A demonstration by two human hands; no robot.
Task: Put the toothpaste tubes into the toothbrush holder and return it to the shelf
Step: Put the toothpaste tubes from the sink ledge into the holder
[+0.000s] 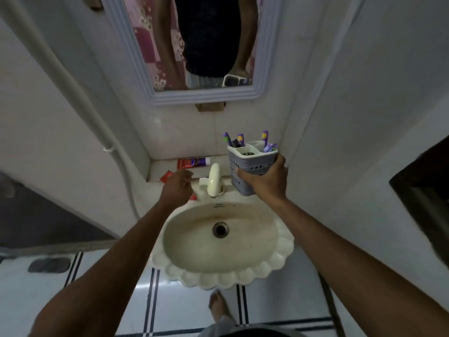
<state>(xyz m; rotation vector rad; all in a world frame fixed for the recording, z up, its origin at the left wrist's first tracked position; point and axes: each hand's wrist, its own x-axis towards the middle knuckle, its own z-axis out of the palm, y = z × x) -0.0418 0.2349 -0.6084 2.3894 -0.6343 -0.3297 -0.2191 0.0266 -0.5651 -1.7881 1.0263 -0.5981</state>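
My right hand (264,182) grips a grey perforated toothbrush holder (250,161) held above the sink's back right edge; several purple toothbrushes stand in its compartments. One red toothpaste tube (193,162) lies flat on the white shelf (158,171) behind the tap. My left hand (176,188) rests over a second red tube (166,176) at the shelf's front edge, fingers curled around it; red shows at both sides of the hand. Most of that tube is hidden.
A cream shell-edged sink (223,244) with a cream tap (213,180) sits below the shelf. A framed mirror (194,45) hangs above. White walls close in on both sides; a pipe (80,98) runs down the left wall.
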